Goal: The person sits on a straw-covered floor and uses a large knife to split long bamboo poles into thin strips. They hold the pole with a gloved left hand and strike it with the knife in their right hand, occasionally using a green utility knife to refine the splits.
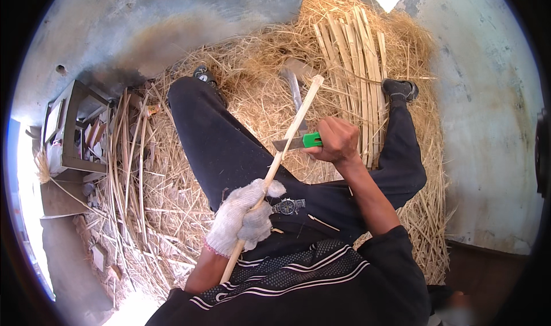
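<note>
In a white knitted glove, my left hand (241, 215) is closed around a pale wooden stick (304, 109), which looks like split bamboo. The stick slants from my lower chest up and to the right. My bare right hand (336, 139) grips a green-handled utility knife (313, 140). Its blade (284, 145) points left and rests against the stick, above the gloved hand. A metal-band wristwatch (288, 206) lies on my dark clothing beside the glove. A thin sliver (324, 222) of pale wood is on my lap.
Long split strips (359, 67) lie in a bundle at the far right, near my right shoe (400, 89). Beyond the stick's tip is a broad metal blade (299, 70). Thin strips (127, 148) and a cluttered small cabinet (74, 128) stand left. Shavings (247, 67) cover the floor.
</note>
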A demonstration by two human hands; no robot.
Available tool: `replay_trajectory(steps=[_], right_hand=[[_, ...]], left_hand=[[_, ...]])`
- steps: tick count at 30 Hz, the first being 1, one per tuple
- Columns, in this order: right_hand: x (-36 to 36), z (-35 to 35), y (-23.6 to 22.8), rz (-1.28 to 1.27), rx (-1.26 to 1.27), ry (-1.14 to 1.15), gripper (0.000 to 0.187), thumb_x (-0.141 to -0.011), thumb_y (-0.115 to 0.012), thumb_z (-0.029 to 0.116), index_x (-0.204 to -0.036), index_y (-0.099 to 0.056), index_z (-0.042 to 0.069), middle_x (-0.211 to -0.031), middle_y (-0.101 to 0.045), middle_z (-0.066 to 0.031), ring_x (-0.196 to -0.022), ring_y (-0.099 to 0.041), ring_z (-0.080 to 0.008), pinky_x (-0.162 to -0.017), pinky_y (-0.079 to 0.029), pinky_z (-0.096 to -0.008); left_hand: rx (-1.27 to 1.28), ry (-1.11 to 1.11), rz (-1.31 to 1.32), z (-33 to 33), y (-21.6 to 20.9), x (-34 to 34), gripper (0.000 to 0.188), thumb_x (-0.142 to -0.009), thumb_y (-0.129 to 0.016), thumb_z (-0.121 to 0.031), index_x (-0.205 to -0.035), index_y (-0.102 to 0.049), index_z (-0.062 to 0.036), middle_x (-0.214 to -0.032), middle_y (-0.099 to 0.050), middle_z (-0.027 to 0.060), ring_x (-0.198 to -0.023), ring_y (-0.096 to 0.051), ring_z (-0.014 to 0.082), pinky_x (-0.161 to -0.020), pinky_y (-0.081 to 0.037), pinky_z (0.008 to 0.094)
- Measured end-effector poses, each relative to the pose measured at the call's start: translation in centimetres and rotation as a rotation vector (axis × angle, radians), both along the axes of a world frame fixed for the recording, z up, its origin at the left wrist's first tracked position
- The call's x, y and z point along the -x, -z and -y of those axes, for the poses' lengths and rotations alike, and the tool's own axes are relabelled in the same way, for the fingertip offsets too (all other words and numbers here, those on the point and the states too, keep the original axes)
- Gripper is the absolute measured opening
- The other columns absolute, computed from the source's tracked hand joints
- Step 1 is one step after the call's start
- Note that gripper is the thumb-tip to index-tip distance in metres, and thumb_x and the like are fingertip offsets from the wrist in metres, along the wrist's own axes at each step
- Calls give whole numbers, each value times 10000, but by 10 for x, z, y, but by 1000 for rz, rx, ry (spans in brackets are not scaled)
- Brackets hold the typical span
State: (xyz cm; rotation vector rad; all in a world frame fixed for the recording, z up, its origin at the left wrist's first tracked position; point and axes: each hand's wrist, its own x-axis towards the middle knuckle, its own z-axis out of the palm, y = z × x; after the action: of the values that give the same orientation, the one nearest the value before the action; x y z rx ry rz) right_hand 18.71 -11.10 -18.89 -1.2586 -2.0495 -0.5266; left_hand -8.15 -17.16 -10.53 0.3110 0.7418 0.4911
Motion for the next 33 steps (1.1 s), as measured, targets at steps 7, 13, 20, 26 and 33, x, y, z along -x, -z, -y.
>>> replay_trajectory(steps=[7, 13, 20, 26, 33], right_hand=[[22, 35, 5, -525, 763, -155, 649, -950, -465, 645, -618, -415, 90, -537, -387, -43, -425, -417, -170, -402, -322, -323], [24, 60, 13, -905, 1220, -351, 561, -968, -515, 561, -721, -491, 58, -553, -462, -64, -444, -461, -195, -439, -357, -355], [41, 60, -15, -291, 545, -9, 459, -872, -680, 482, -753, -524, 68, -612, -584, -117, -520, -598, -340, -445, -429, -419], [22, 40, -10, -131, 325, 216, 498, -846, -679, 537, -718, -521, 83, -556, -518, -69, -450, -559, -254, -402, -400, -373], [32, 41, 5, -861, 864, -182, 591, -955, -484, 613, -745, -481, 60, -523, -426, -52, -449, -474, -179, -418, -334, -339]], left_hand=[[37, -7, 33, -6, 17, 5, 321, -1063, -398, -355, -968, -533, -80, -474, -316, -74, -303, -287, 54, -278, -281, 235], [10, 22, 49, 4, 23, 3, 341, -1066, -383, -360, -966, -550, -80, -469, -335, -59, -295, -305, 69, -267, -280, 247], [-4, 69, -42, -1, 19, -6, 325, -1063, -399, -349, -980, -564, -82, -472, -335, -53, -301, -307, 69, -266, -270, 252], [-145, 71, -128, -4, 6, -18, 333, -1061, -411, -355, -955, -569, -82, -471, -350, -43, -303, -321, 73, -270, -271, 231], [-176, 93, -268, -7, 13, -19, 336, -1063, -402, -352, -951, -560, -78, -464, -357, -35, -297, -334, 84, -265, -268, 240]])
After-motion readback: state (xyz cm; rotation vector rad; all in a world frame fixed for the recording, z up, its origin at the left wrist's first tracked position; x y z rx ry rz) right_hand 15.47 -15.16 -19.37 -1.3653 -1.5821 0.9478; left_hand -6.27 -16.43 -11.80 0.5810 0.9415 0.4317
